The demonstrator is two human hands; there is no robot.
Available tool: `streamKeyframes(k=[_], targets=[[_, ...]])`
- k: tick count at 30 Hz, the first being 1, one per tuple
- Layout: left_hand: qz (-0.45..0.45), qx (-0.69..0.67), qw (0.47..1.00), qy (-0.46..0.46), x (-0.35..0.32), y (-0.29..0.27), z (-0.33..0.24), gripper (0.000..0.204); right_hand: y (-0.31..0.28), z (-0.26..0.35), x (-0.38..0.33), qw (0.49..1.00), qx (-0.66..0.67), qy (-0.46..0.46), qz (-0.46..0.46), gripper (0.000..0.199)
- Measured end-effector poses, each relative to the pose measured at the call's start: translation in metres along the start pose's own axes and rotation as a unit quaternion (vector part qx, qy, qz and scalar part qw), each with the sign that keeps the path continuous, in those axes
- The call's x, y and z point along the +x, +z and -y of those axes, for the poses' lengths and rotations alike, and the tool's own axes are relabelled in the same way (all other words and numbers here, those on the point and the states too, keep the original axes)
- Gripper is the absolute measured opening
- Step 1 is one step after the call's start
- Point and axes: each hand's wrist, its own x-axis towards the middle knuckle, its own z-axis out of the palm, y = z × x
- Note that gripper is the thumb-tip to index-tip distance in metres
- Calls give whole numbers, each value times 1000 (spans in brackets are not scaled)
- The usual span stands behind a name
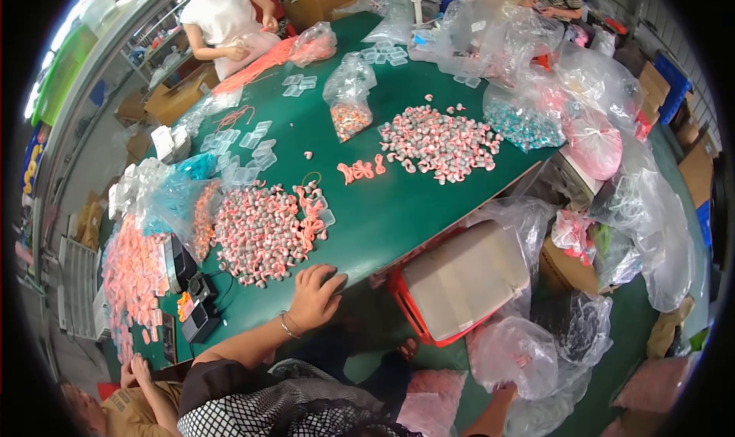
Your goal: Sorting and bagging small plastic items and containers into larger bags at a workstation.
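Note:
My left hand [312, 295] rests at the near edge of the green table [352, 238], fingers apart and nothing in them. A wristband circles that wrist. Just beyond it lies a large pile of small pink-and-grey pieces [260, 234], with coral cord bundles [310, 222] along its right side. Low on the right, my right hand [501, 395] reaches down to a clear plastic bag [517, 356] with a pinkish tint. Its fingers are too hidden at the bag to show whether they grip it.
Another pink-and-grey pile [440, 142] and coral cord bundles [361, 169] lie farther along the table. A red crate with a cardboard cover [463, 280] stands against the table's right edge. Bulky plastic bags [651, 215] crowd the right. Co-workers sit left and stand far.

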Motion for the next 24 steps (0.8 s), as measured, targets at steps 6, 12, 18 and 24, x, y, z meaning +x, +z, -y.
streamKeyframes(k=[6,12,18,24], targets=[[-28,2,1000,-7,-8,-9,5,46,30,86,-102,973,163,-116,114,10],[-44,-27,999,-6,-12,-10,9,44,0,165,-195,938,230,-222,137,11],[-42,-54,998,-5,-12,-9,12,43,-40,237,-273,865,296,-368,169,5],[-40,-19,999,-11,-16,-26,1,44,45,337,-520,738,333,-513,284,24]])
